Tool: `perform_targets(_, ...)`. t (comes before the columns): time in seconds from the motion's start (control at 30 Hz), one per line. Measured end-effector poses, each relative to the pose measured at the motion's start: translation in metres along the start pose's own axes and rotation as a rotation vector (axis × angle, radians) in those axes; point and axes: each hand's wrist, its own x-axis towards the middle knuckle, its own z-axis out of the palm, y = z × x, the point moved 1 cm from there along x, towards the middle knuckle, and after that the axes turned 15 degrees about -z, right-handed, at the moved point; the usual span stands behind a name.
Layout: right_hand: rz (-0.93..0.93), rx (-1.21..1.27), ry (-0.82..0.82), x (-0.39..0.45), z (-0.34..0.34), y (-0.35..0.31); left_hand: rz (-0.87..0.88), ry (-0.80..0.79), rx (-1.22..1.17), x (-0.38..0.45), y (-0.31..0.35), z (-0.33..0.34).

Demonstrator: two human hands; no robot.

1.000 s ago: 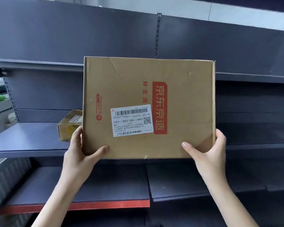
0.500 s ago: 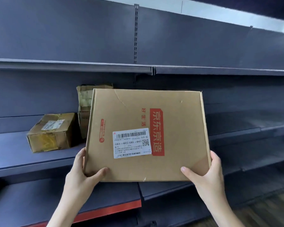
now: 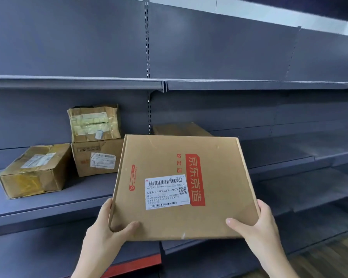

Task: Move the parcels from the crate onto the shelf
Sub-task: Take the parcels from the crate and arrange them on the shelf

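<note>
since a moment ago the flat box [image 3: 184, 185] has dropped lower and tipped toward the shelf [image 3: 48, 203]. the left hand [image 3: 107, 231] and right hand [image 3: 257, 227] grip its near corners, thumbs on top, probably to slide it in beside the parcels [image 3: 97, 155] already there.

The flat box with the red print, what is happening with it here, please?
A person holds the flat cardboard parcel in front of the shelving, the left hand gripping its lower left corner and the right hand its lower right corner. It is not yet set down. On the middle shelf three other parcels already sit: one low box on the left and two stacked boxes beside it.
</note>
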Motion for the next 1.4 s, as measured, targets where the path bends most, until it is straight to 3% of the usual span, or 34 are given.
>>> perform_targets(0.3, -0.014, 0.067, -0.144, 0.073, -0.041, 0.033, -0.153, 0.140, -0.038, -0.023, 0.035, 0.073)
perform_targets(0.53, -0.087, 0.131, -0.227, 0.118, -0.058, 0.029, -0.099, 0.285, -0.048, -0.037, 0.073, 0.083)
perform_targets(1.07, -0.042, -0.031, -0.193, 0.166, -0.023, 0.015, -0.019, 0.245, -0.014, 0.039, 0.105, 0.078)
perform_targets(1.4, -0.073, -0.102, -0.175, 0.243, 0.002, -0.027, 0.120, 0.291, 0.048, 0.107, 0.172, 0.067)
